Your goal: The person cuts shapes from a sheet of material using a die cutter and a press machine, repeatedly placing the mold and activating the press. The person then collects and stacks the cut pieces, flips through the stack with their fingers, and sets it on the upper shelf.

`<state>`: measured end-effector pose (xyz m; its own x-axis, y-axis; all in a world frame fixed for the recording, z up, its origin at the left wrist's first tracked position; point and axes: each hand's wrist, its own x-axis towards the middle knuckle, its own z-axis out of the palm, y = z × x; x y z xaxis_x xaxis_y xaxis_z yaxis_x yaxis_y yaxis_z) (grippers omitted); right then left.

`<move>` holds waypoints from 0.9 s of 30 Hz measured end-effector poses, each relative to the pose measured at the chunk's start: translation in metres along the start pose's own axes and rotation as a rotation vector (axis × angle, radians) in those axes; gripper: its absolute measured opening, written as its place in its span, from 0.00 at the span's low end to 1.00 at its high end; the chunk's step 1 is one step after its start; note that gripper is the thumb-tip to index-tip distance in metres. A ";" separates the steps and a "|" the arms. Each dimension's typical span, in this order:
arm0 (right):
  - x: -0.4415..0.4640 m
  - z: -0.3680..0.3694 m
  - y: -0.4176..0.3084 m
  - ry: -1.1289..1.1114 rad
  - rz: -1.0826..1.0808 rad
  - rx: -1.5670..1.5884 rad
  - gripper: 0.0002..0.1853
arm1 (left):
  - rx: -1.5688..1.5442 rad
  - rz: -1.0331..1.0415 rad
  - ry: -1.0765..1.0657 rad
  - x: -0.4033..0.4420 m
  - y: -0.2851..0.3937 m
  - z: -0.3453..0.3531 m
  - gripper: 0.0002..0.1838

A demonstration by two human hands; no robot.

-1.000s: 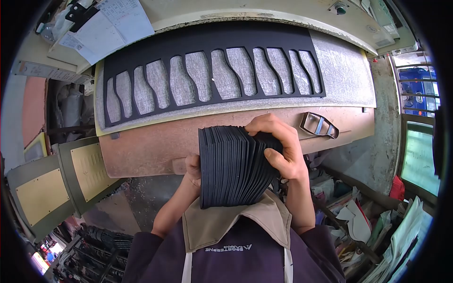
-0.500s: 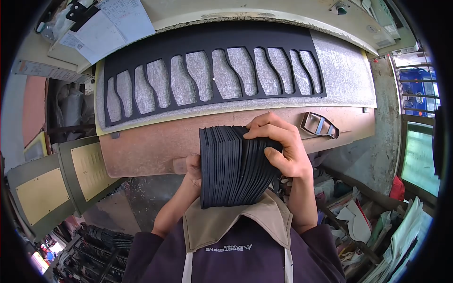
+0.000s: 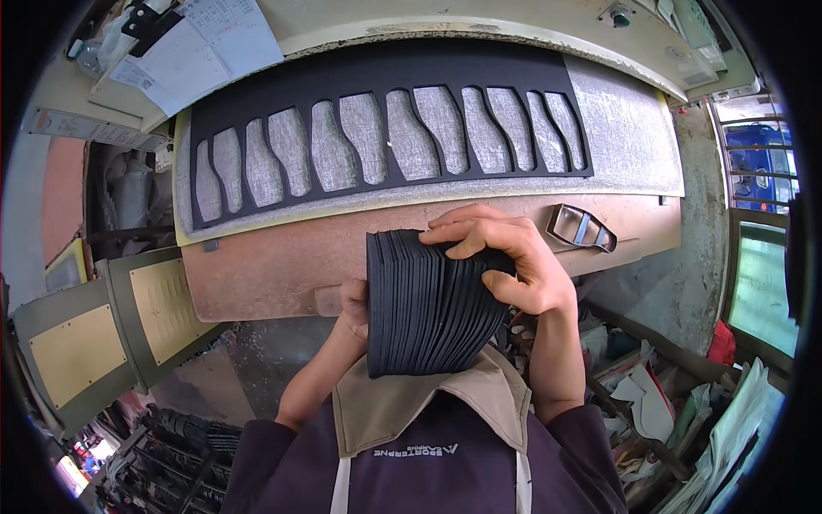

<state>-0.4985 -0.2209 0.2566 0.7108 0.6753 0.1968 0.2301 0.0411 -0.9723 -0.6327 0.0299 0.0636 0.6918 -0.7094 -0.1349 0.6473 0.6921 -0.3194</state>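
Close to my chest I hold a thick stack of black sheet pieces (image 3: 407,300), their many thin edges facing up at me. My left hand (image 3: 354,307) supports the stack's left side; its thumb shows and the other fingers are hidden behind or under the pieces. Over the top right of the stack, my right hand (image 3: 514,257) is curled, with fingers on the upper edges and the thumb pressed on the right side. A narrow gap parts the pieces near the middle. Beyond lies a black sheet (image 3: 385,73) with rows of bottle-like cut-outs.
A metal cutting die (image 3: 581,228) lies on the brown board (image 3: 257,265) to the right. Under the black sheet is a grey scuffed pad (image 3: 625,128). A machine beam (image 3: 411,27) spans the back, with papers (image 3: 201,51) at left. Scraps (image 3: 642,403) fill the lower right.
My right hand's fingers have slid left over the stack's top edges, and its wrist has shifted slightly right. The left hand and stack have barely moved.
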 end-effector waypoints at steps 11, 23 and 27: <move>0.000 -0.001 -0.002 -0.014 0.072 0.010 0.26 | -0.005 0.008 0.013 0.001 0.000 0.007 0.39; 0.007 0.003 -0.020 -0.060 0.103 -0.126 0.36 | 0.003 0.012 0.033 0.001 -0.003 0.010 0.39; 0.009 0.003 -0.021 -0.106 0.083 -0.188 0.38 | 0.002 0.017 0.039 0.000 -0.004 0.013 0.39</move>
<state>-0.4992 -0.2133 0.2783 0.6611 0.7446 0.0929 0.3006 -0.1495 -0.9420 -0.6308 0.0290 0.0768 0.6899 -0.7021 -0.1765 0.6363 0.7043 -0.3149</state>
